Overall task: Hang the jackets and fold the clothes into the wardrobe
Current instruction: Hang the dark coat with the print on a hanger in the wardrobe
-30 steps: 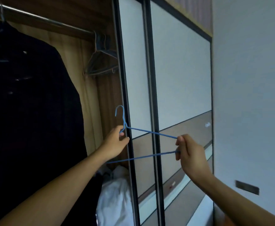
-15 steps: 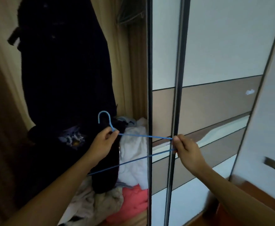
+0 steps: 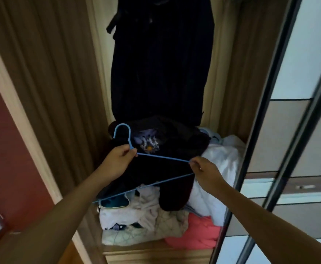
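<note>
Head view — wardrobe: it stands open, with its wood-grain side panel (image 3: 51, 82) on the left and the sliding door (image 3: 292, 134) on the right.
Hanger: a thin blue wire hanger (image 3: 163, 157) is held in the air in front of the clothes pile, with its hook pointing up at the left end and nothing hung on it.
Left hand: the left hand (image 3: 118, 159) pinches the hanger's neck just below the hook, thumb and fingers closed on the wire.
Right hand: the right hand (image 3: 205, 171) grips the hanger's right corner, where the upper and lower wires meet, fingers curled round it.
Hanging jacket: a long dark jacket (image 3: 161, 63) hangs at the back of the wardrobe; its top is out of frame.
Pile: loose clothes lie heaped on the wardrobe floor (image 3: 155, 254), below the jacket and behind the hanger.
Top of pile: a dark garment (image 3: 174, 134) with a pale flower print lies there, draped down the front.
Right of pile: a white garment (image 3: 220, 164) lies against the door edge.
Bottom of pile: a cream garment (image 3: 155, 221) and, to its right, a pink one (image 3: 197, 231) — both crumpled.
Far left: a red wall (image 3: 7, 149) lies beyond the side panel.
</note>
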`<state>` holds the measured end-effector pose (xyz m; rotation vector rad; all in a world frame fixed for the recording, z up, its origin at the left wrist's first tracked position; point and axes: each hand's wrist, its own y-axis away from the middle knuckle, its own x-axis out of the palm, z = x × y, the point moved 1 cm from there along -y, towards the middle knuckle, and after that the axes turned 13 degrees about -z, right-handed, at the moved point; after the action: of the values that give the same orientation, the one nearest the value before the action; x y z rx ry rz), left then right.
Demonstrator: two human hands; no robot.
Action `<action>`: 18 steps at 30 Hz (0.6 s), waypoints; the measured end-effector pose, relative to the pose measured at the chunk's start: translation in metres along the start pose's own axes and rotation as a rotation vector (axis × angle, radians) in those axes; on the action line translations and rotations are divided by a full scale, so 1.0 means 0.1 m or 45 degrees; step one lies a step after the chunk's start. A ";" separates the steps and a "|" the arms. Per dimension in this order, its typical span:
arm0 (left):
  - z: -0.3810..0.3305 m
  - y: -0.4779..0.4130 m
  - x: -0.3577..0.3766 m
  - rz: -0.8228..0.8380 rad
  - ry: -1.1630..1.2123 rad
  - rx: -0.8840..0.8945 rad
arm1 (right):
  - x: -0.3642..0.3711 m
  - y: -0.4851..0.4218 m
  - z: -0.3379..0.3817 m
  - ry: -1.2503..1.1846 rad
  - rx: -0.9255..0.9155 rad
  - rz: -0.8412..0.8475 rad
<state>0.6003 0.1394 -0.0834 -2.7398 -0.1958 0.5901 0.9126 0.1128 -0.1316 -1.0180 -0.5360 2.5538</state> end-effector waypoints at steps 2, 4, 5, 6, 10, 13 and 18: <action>0.07 -0.16 -0.05 -0.057 -0.015 0.017 | 0.19 -0.29 0.02 0.028 -0.062 -0.007; 0.15 -0.37 -0.08 -0.114 -0.031 0.029 | 0.34 -0.62 0.04 0.119 -0.092 -0.037; 0.18 -0.48 -0.08 -0.147 -0.061 0.050 | 0.39 -0.79 0.04 0.187 -0.090 -0.050; 0.22 -0.61 -0.09 -0.183 -0.102 0.074 | 0.44 -0.98 0.04 0.254 -0.083 -0.067; 0.30 -1.16 -0.01 -0.273 -0.203 0.126 | 0.62 -1.62 -0.05 0.497 -0.094 -0.106; 0.38 -1.58 0.12 -0.288 -0.218 0.136 | 0.79 -1.94 -0.16 0.697 -0.080 -0.040; 0.47 -2.06 0.40 -0.245 -0.251 0.147 | 0.99 -2.35 -0.39 0.858 0.006 0.033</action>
<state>0.6031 0.3540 -0.0675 -2.5139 -0.4515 0.7896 0.9124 0.3701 -0.1071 -1.7700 -0.3201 2.0338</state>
